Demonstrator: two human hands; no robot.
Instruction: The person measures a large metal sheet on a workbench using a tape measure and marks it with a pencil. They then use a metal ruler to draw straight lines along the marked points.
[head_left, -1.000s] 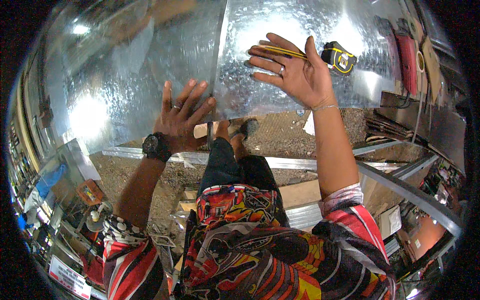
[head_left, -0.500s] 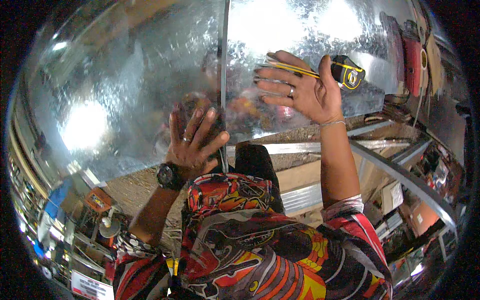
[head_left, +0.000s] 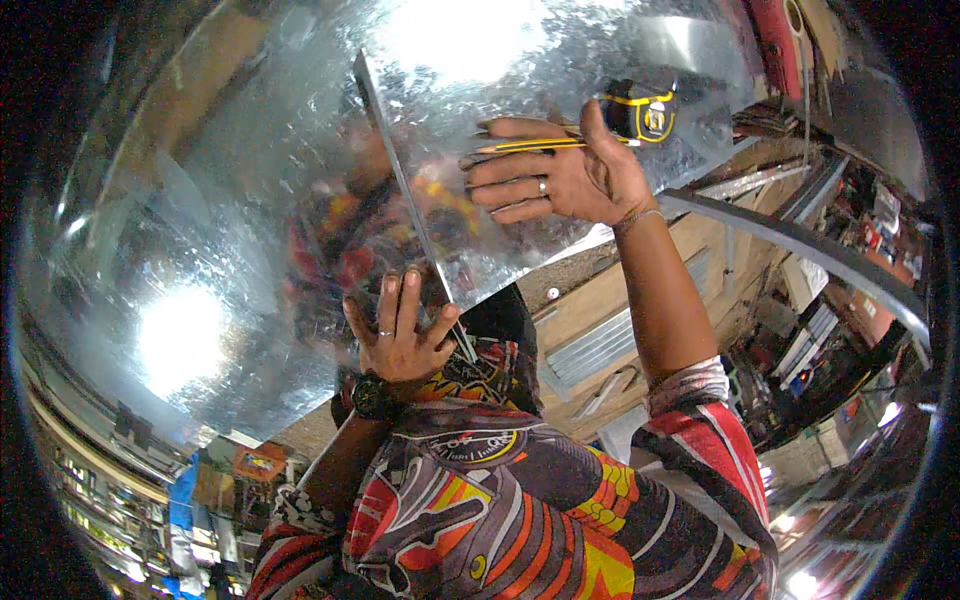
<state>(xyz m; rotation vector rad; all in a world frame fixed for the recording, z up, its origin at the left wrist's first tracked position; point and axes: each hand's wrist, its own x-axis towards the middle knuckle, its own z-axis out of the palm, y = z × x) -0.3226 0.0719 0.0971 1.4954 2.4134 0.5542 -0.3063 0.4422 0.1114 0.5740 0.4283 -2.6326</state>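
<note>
A large shiny metal sheet (head_left: 230, 240) spreads out in front of me. Across it runs a narrow metal straightedge (head_left: 408, 190), its near end pointing at my body. My left hand (head_left: 400, 335), fingers spread, rests on the sheet's near edge, its thumb beside the straightedge. To the right of the straightedge is my right hand (head_left: 560, 175), palm turned up, fingers stretched leftward and thumb raised. Between its index and middle fingers a yellow-and-dark pencil (head_left: 520, 147) is held. Behind the right thumb lies a black-and-yellow tape measure (head_left: 640, 116) on the sheet.
A grey metal frame bar (head_left: 790, 235) crosses below the sheet on the right. Under it are wooden boards and a corrugated metal piece (head_left: 592, 350). At the far right stands a red object (head_left: 768, 40). An orange box (head_left: 260, 461) and cluttered shelves occupy the lower left.
The view has turned, so the sheet's edge and the straightedge now slant. The straightedge's far end has come into view. Both hands keep much the same pose, and the pencil stays in the right.
</note>
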